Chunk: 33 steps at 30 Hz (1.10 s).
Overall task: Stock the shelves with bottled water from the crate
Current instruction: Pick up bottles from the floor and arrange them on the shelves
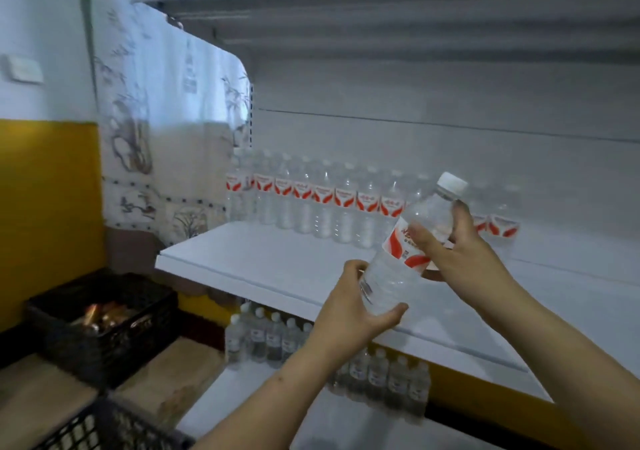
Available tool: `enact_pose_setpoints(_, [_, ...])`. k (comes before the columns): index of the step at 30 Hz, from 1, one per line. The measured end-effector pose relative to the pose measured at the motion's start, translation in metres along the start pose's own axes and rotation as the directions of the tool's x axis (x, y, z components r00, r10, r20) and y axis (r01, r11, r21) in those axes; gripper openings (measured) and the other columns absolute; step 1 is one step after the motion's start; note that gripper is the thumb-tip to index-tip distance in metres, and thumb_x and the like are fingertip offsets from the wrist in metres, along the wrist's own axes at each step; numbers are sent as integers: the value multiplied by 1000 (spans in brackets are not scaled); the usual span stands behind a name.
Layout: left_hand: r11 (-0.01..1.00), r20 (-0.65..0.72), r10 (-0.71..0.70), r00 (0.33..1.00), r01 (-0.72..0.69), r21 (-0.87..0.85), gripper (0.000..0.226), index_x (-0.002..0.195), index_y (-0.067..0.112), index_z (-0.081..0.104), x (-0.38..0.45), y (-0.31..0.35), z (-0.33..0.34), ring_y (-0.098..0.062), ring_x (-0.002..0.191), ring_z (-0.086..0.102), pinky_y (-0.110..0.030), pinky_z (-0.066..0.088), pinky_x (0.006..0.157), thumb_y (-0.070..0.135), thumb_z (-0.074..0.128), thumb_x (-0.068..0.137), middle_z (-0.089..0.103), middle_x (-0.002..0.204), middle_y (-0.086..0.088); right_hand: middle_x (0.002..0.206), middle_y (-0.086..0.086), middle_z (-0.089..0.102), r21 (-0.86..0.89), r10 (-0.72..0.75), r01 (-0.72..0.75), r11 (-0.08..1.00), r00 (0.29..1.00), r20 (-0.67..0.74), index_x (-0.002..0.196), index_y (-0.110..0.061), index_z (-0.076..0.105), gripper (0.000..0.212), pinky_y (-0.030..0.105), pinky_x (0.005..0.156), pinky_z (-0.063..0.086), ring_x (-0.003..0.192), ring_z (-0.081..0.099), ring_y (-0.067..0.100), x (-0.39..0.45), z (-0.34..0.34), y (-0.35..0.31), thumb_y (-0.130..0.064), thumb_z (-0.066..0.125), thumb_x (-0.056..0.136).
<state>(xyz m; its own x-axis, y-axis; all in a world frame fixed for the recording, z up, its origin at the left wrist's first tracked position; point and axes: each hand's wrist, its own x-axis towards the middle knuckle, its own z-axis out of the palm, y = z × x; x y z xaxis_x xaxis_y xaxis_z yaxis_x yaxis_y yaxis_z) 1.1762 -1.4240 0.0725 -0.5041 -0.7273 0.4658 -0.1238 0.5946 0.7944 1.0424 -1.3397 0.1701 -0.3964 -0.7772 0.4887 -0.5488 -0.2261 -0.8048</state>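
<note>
Head view shows the bottle (412, 241) held up in front of the shelf (263, 259), tilted so its white cap points up and to the right, toward the row (322, 200) of bottles standing at the back of the shelf. The left hand (363, 307) grips its bottom end and the right hand (453, 245) grips its middle by the red label, nearer the row. Bare shelf lies between bottle and row, and a black crate (104, 318) sits well left, below the shelf.
</note>
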Motion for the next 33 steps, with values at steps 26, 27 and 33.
enact_pose_setpoints(26, [721,-335,-197,921,368,587,95,144,14,29,219,-209,-216,-30,130,35,-40,37,108,47,80,71,32,141,-12,129,2,59,-111,-158,185,977,964,215,143,-32,30,92,48,91,55,111,61,28,288,315,41,-46,83,70])
enact_pose_setpoints(27, [733,-335,-226,915,386,560,99,147,13,24,225,-215,-224,-31,133,32,-41,35,111,46,81,72,28,144,-13,129,2,59,-119,-161,188,975,965,209,143,-31,30,91,46,92,54,113,60,27,297,322,46,-45,83,71])
enact_pose_setpoints(33, [839,-361,-331,872,447,311,124,154,28,2,260,-250,-240,-28,141,31,-45,31,114,69,71,60,24,155,-7,123,6,58,-199,-207,248,948,957,203,144,-22,31,86,35,88,49,108,59,25,325,355,63,-39,82,76])
